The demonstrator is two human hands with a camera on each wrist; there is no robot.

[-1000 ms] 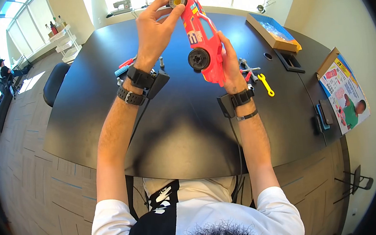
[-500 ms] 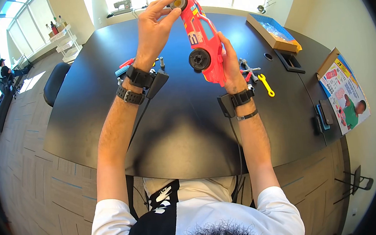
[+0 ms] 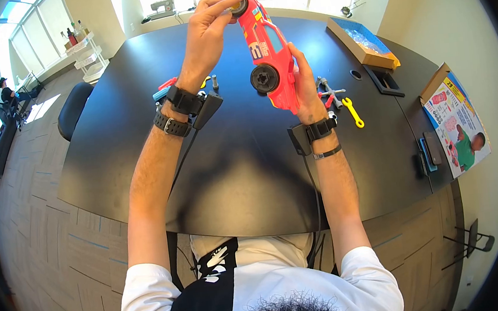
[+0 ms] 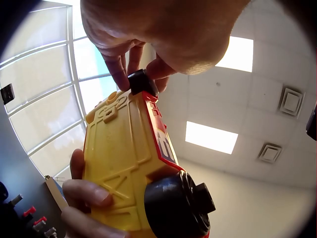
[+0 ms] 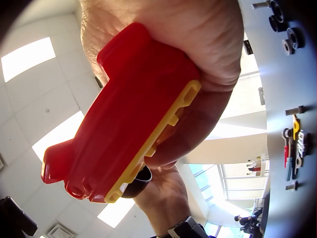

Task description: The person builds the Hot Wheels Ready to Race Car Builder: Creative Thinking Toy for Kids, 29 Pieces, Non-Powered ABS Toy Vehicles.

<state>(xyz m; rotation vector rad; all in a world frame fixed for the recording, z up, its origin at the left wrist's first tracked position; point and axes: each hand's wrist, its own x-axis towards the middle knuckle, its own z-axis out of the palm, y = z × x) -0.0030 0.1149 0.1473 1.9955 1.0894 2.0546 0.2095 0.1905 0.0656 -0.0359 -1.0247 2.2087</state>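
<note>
A red toy car [image 3: 268,45] is held up above the table, its black rear or front wheel [image 3: 265,79] facing left. The right hand [image 3: 307,90] grips the car's body from the near right side; in the left wrist view its fingers [image 4: 84,196] wrap the yellow underside [image 4: 116,153]. The left hand [image 3: 205,40] pinches the small wheel at the car's far end, and in the left wrist view that black wheel [image 4: 142,83] sits between thumb and fingers. The right wrist view shows the car's red end [image 5: 124,109] against the palm.
Toy tools and a yellow wrench [image 3: 353,113] lie right of the car, more tools [image 3: 165,89] by the left wrist. An open box [image 3: 364,42] stands at the back right, a printed box [image 3: 456,123] and phone-like items [image 3: 433,148] at the right edge.
The left hand's fingers have shifted slightly right over the far wheel, covering more of it, with the wrist turned a little. The car and right hand have barely moved.
</note>
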